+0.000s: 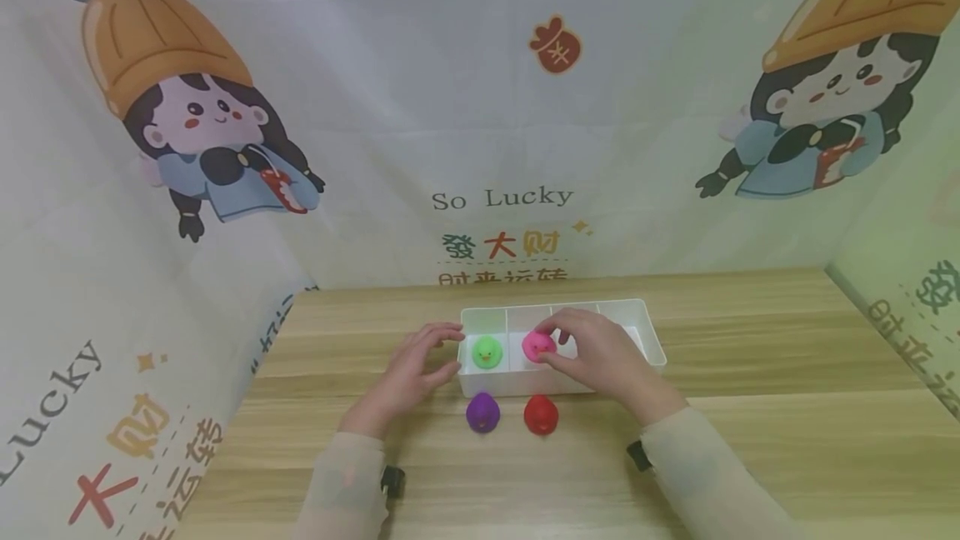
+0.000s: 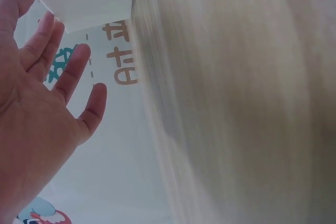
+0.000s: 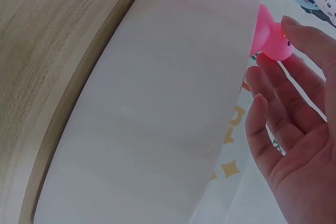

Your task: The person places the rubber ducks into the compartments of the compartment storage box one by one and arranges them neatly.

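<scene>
My right hand point(image 1: 604, 358) pinches a pink toy duck point(image 1: 535, 347) between thumb and fingers, over the second compartment from the left of a white divided tray point(image 1: 525, 385). In the right wrist view the pink duck point(image 3: 276, 43) shows partly above the tray wall point(image 3: 152, 93). A green toy duck point(image 1: 487, 352) sits in the leftmost compartment. My left hand point(image 1: 408, 369) is at the tray's left end, fingers spread and fingertips at its edge; the left wrist view shows the fingers loosely extended beside the white end wall point(image 2: 86, 1).
In front of the tray, a purple toy duck point(image 1: 483, 413) and a red toy duck point(image 1: 541, 415) stand side by side on the wooden table point(image 1: 360, 307). Printed cloth point(image 1: 390, 107) hangs behind the table and along both sides.
</scene>
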A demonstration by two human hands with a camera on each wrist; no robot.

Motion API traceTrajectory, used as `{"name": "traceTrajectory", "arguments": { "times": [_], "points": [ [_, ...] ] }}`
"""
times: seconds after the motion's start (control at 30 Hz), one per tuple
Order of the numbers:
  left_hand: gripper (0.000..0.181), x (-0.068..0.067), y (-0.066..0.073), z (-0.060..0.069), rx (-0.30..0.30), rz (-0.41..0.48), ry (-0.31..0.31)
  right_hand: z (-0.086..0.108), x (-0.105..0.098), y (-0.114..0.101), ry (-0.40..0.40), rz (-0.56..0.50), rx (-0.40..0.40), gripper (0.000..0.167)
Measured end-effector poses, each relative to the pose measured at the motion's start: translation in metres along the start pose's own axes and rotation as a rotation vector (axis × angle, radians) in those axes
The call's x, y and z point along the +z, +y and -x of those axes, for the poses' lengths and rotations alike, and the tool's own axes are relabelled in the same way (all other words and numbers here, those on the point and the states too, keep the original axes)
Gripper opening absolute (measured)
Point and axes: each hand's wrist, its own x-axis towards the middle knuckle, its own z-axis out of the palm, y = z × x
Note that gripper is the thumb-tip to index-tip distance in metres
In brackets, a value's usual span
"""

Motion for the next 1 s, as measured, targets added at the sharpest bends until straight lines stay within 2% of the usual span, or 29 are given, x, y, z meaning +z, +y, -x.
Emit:
{"name": "traceTrajectory", "arguments": {
  "times": [0.23, 0.5, 1.0],
  "points": [
    [0.042, -0.001, 0.001, 0.001, -0.017, 0.008, -0.012, -0.006, 0.001, -0.001, -0.018, -0.024, -0.005, 0.028],
    [0.041, 0.0, 0.0, 0.0, 0.004, -0.003, 0.003, -0.012, 0.003, 0.0, -0.054, -0.033, -0.027, 0.025],
    [0.04, 0.001, -0.001, 0.0, -0.012, -0.008, 0.002, -0.021, 0.009, -0.001, -0.112, -0.002, 0.008, 0.029]
  ]
}}
